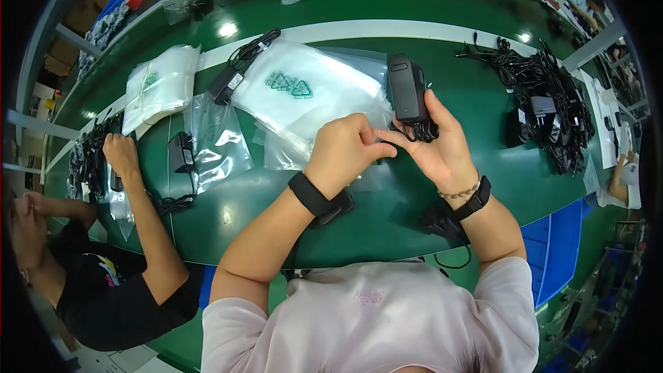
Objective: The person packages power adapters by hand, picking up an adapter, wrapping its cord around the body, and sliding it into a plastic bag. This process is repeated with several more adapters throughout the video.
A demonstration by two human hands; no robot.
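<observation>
My right hand [447, 148] holds a black power adapter [409, 93] upright, its cable coiled in a small bundle [421, 130] against the lower end. Close beside it, my left hand [345, 148] is closed with the fingertips pinched, near the fingers of my right hand. What the pinch holds, if anything, I cannot make out. Under and beyond my hands lies a stack of clear plastic bags [311, 72] with green printed marks. Another black adapter with its cable [226, 85] rests at the left edge of that stack.
A tangled heap of black adapters and cables [552, 107] covers the table's right side. Farther left are folded white bags [162, 83], an empty clear bag [217, 141] and another adapter [181, 152]. At left, a co-worker's hand [122, 155] works near more cables. A blue bin [556, 249] stands lower right.
</observation>
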